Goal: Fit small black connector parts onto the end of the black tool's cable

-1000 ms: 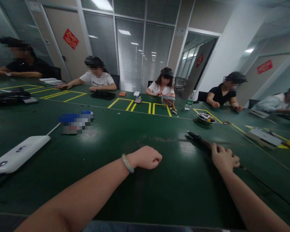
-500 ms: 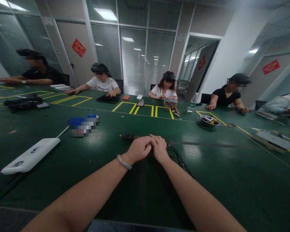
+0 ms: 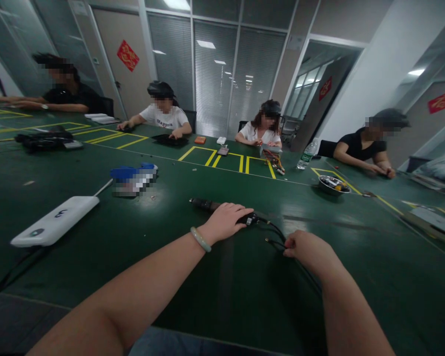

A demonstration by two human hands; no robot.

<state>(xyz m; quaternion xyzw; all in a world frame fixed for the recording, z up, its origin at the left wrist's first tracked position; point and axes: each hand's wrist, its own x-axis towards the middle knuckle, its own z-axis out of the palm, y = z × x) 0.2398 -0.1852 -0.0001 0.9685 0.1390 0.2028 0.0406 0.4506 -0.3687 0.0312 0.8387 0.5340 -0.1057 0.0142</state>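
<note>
A dark rod-shaped tool (image 3: 201, 203) with a narrow tip lies on the green table, its left end showing. My left hand (image 3: 226, 221) lies over its body with the fingers wrapped across it; a black part with a white label (image 3: 249, 219) sticks out on the right. From that end a thin black cable (image 3: 275, 228) runs to the right. My right hand (image 3: 309, 252) pinches a black cable, and a short loose end with a gold-coloured tip (image 3: 267, 240) points left from the fingertips. The exact kind of tool is not plain, since my left hand covers its middle.
At left on the table (image 3: 163, 277) lie a white power bank (image 3: 55, 221) with a cord and a blue-and-white pack (image 3: 133, 178). A metal bowl of parts (image 3: 333, 185) and a water bottle (image 3: 307, 154) stand at the right. Several people sit along the far side.
My hands, together over the tool before, are now apart. My right hand has moved right and down onto the cable; my left stays on the tool. The view has shifted slightly.
</note>
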